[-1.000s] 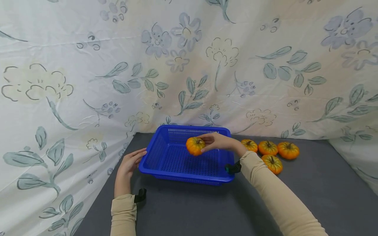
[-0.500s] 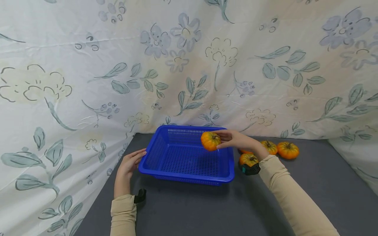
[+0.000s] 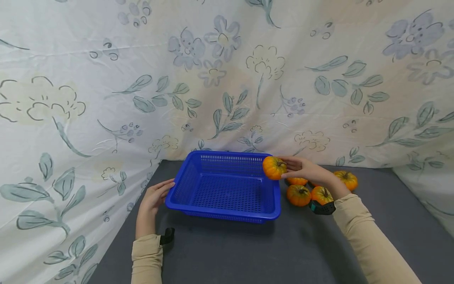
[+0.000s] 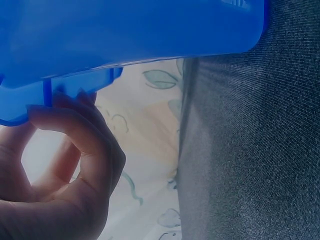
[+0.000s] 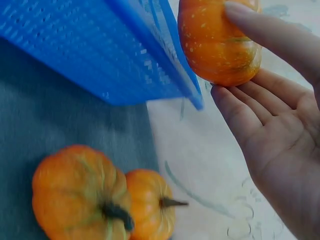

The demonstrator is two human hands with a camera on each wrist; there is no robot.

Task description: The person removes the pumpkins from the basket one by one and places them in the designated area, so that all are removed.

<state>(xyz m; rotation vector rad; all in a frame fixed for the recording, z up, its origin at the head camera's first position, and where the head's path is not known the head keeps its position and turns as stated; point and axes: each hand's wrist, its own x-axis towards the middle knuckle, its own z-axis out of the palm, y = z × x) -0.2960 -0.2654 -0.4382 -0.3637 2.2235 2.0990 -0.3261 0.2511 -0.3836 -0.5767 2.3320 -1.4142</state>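
Note:
My right hand holds a small orange pumpkin in the air over the far right corner of a blue plastic basket. In the right wrist view the thumb and fingers pinch that pumpkin just past the basket's wall. My left hand sits at the basket's left rim. In the left wrist view its curled fingers hold the underside of the rim. The basket is empty.
Several more small pumpkins lie on the grey table right of the basket: one near its wall, another by my right wrist, one further back. A floral cloth rises behind and on both sides.
My right hand has carried the pumpkin to the right, from over the basket's middle to its far right corner. The left hand and the basket have stayed put.

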